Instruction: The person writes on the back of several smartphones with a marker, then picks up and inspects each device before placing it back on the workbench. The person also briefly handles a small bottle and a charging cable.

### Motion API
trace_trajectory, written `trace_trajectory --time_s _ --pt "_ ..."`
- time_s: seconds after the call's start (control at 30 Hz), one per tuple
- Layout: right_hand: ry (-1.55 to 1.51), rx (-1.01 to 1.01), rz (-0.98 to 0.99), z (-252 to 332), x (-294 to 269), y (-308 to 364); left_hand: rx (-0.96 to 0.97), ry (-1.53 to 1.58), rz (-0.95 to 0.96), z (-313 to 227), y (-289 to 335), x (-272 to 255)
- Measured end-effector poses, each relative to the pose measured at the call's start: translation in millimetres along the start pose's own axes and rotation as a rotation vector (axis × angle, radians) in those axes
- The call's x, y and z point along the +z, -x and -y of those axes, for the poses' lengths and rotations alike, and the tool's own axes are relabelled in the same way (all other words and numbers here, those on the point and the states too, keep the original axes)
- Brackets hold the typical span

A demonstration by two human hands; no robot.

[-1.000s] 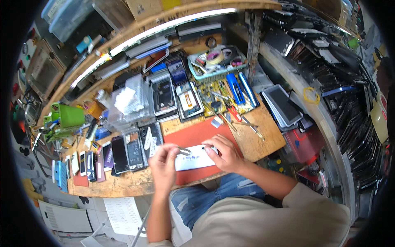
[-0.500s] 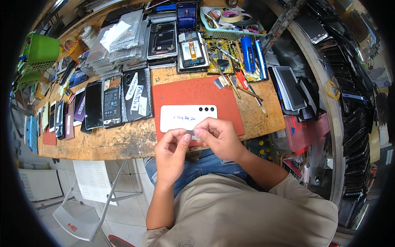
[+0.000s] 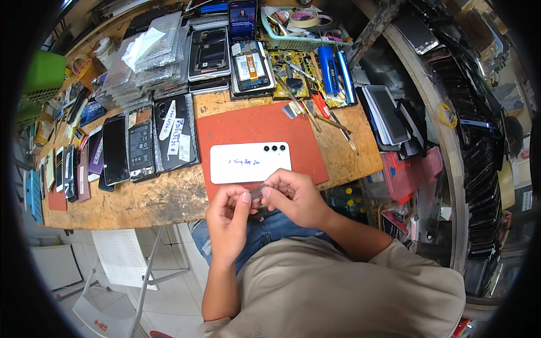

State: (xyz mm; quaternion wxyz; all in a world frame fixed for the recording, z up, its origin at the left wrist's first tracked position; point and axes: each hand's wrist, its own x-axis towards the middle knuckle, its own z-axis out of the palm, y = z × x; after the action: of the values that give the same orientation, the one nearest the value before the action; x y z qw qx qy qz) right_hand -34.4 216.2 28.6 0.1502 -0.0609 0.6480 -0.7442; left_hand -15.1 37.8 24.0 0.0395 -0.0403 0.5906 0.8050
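Note:
Between both hands, just past the bench's front edge, is a small thin grey strip [image 3: 257, 192]; its exact kind does not show. My left hand [image 3: 228, 219] pinches one end with thumb and forefinger. The thumb and fingers of my right hand [image 3: 297, 197] close on the other end. Right beyond my fingertips, a white phone [image 3: 248, 167] lies back up, with three camera lenses at its right end and blue handwriting on it. Under the phone is a flat red mat [image 3: 253, 125].
Phones stand in a row at the left, among them an opened one [image 3: 141, 147]. Bubble-wrapped packs [image 3: 152, 62] are stacked behind. Tweezers [image 3: 310, 115], red-handled pliers [image 3: 320, 106] and a blue tube-shaped tool [image 3: 327, 70] lie back right. A folding chair [image 3: 118, 259] stands lower left.
The view has shifted slightly, moving the bench left in the picture. My hands are a little farther from the phone, and the grey strip now slants and shows more between my fingertips.

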Motion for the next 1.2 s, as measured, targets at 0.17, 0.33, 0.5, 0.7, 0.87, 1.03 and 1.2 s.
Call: trace_trajectory --time_s 0.17,0.33,0.5,0.7,0.87,1.03,1.2 --pt "0.059 -0.045 -0.066 0.8 10.9 2.0 0.065 -0.283 0.017 -1.1 14.7 -11.2" --pt "0.121 -0.089 -0.016 4.8 15.3 5.1 0.036 -0.181 0.027 -5.9 19.6 -15.2" --pt "0.113 -0.124 0.071 7.0 17.4 0.5 0.017 -0.057 -0.006 -3.3 17.6 -9.0" --pt "0.531 -0.173 0.201 23.3 7.5 1.9 0.098 -0.262 0.034 -0.5 13.5 -19.4" --pt "0.59 -0.198 0.268 35.3 5.3 3.2 0.147 -0.246 0.088 -1.4 17.8 -20.6" --pt "0.755 -0.225 0.186 42.9 -11.4 8.0 0.254 -0.039 -0.136 -6.0 14.1 -20.8" --pt "0.585 -0.036 -0.18 45.4 -41.5 11.2 0.324 -0.229 -0.039 -27.1 -6.3 -30.1"
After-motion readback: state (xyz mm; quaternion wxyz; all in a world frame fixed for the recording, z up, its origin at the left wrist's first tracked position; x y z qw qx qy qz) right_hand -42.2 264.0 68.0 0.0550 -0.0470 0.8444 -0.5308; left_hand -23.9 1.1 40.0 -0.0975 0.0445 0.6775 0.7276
